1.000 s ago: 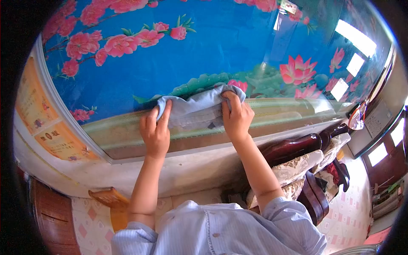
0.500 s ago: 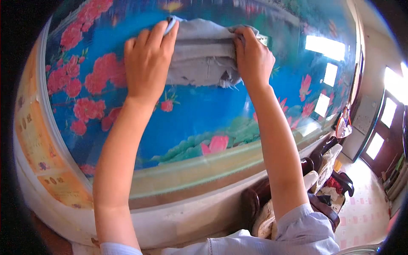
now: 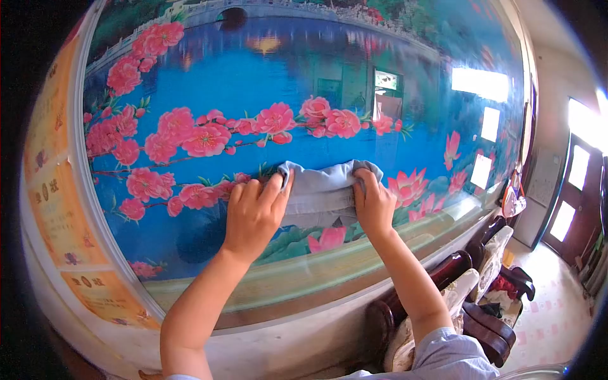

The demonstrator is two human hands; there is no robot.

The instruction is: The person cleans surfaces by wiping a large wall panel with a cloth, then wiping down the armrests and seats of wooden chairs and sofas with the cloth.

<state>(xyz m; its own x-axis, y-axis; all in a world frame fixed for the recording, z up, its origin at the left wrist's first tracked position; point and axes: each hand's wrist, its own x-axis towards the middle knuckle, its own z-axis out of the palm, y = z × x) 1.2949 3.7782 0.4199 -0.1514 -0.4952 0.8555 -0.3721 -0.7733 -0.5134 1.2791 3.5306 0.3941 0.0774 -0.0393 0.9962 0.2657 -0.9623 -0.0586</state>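
A folded grey-blue cloth (image 3: 320, 196) lies against a large glossy framed picture (image 3: 209, 82) of blue water, pink blossoms and a bridge. My left hand (image 3: 256, 212) grips the cloth's left end, its fingertips curled over the top corner. At the other end, my right hand (image 3: 375, 202) pinches the upper right corner between thumb and fingers. The cloth is stretched between both hands, with a frayed lower edge over the lotus leaves. Pink lotus flowers show just below and to the right of it.
Orange printed sheets (image 3: 66, 215) hang on the wall left of the frame. Dark wooden seating with patterned cushions (image 3: 494, 256) stands below at the right. Beyond it are a tiled floor (image 3: 551, 304) and a brown door (image 3: 579, 196) with bright panes.
Both hands first moved the cloth up the picture from its lower edge, then brought it down to the lower middle. The view has also shifted. Both hands kept their hold.
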